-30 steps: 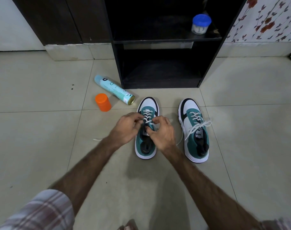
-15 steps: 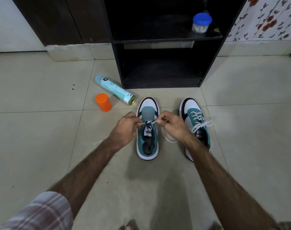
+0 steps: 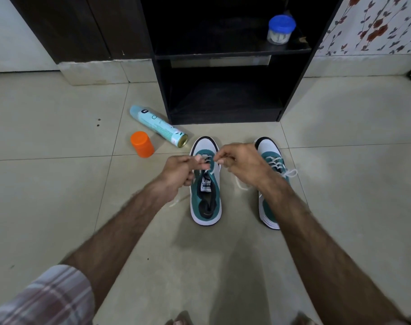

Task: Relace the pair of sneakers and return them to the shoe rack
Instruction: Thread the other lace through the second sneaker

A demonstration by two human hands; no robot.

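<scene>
Two white and teal sneakers stand side by side on the tiled floor, toes toward the black shoe rack (image 3: pixel 225 113). Over the left sneaker (image 3: pixel 205 200) both hands work its white lace (image 3: pixel 208 161). My left hand (image 3: pixel 180 174) pinches one lace end at the shoe's left side; a loose tail trails on the floor beneath my wrist. My right hand (image 3: pixel 242 165) pinches the other end just right of the eyelets. The right sneaker (image 3: pixel 271 160) is laced with a bow, and my right forearm covers much of it.
A light blue spray can (image 3: pixel 157 125) lies on the floor left of the rack, with an orange cap (image 3: pixel 142 144) standing beside it. A blue-lidded jar (image 3: pixel 279 30) sits on the rack's upper shelf. The rack's lower shelf holds nothing.
My hands went from close together low on the left sneaker's tongue to spread apart, then lifted toward the toe, drawing the lace ends out to each side. The sneakers stayed put.
</scene>
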